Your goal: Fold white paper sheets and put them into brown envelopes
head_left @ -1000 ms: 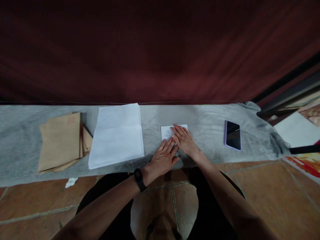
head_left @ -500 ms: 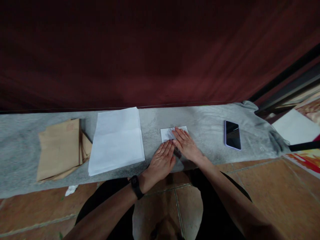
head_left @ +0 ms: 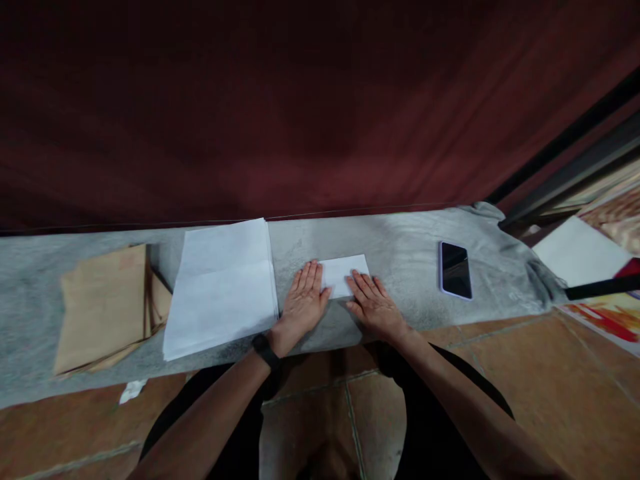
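A small white rectangle of folded paper (head_left: 342,275) lies flat on the grey cloth (head_left: 320,237) in front of me. My left hand (head_left: 304,298) rests flat at its left end, fingers stretched out and the thumb at its lower edge. My right hand (head_left: 374,301) lies with fingers spread on its lower right corner. Neither hand grips anything. To the left of my left hand is a stack of large white paper sheets (head_left: 223,290), its top sheet marked by a faint crease across the middle.
Brown paper envelopes (head_left: 103,307) are piled at the far left. A phone in a pale purple case (head_left: 455,270) lies to the right. A dark red curtain (head_left: 300,133) hangs behind the cloth-covered surface. A white scrap (head_left: 133,391) lies on the tiled floor (head_left: 525,380).
My hands have moved apart from the middle of the folded paper, the left to its left end and the right to its lower right corner. The view has shifted slightly.
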`<state>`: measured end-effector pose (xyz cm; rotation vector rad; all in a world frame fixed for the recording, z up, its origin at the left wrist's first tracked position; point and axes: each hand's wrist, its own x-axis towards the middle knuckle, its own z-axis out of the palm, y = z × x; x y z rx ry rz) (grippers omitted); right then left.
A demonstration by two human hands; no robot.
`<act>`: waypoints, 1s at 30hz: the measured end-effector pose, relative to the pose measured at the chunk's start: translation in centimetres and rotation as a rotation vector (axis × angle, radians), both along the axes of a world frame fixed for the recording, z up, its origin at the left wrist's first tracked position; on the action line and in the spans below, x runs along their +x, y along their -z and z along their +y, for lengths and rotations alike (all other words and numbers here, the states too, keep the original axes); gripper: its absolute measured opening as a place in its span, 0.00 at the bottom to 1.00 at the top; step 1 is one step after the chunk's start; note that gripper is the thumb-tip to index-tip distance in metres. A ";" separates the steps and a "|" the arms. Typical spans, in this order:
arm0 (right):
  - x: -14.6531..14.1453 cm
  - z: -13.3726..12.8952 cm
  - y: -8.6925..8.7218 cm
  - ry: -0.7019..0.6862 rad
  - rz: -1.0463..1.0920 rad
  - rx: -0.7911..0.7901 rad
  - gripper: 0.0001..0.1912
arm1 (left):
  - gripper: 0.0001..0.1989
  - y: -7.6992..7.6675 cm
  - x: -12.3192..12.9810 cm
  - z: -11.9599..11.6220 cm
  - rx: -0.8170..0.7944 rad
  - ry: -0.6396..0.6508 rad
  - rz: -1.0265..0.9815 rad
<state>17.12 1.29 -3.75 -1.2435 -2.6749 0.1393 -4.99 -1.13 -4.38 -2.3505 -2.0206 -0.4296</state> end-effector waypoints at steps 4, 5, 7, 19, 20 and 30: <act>1.6 -0.4 0.0 0.032 -0.004 0.007 0.32 | 0.32 -0.1 -0.3 0.1 -0.007 -0.015 0.011; 1.9 -0.5 0.0 0.043 0.000 0.007 0.32 | 0.33 -0.2 -0.3 0.1 -0.006 -0.020 0.010; 2.3 -0.6 -0.2 0.063 0.011 0.008 0.33 | 0.32 -0.5 -0.1 0.0 0.003 -0.026 0.001; 0.9 -1.1 -0.4 -0.002 0.017 -0.018 0.31 | 0.28 -1.0 2.7 -2.6 -0.027 0.268 0.010; 1.1 -1.1 -0.3 0.013 0.015 -0.013 0.32 | 0.29 -1.0 2.5 -2.6 -0.020 0.258 0.013; 1.9 1.0 -1.2 0.263 0.134 -0.048 0.26 | 0.32 -0.8 1.4 -3.1 0.020 0.190 0.022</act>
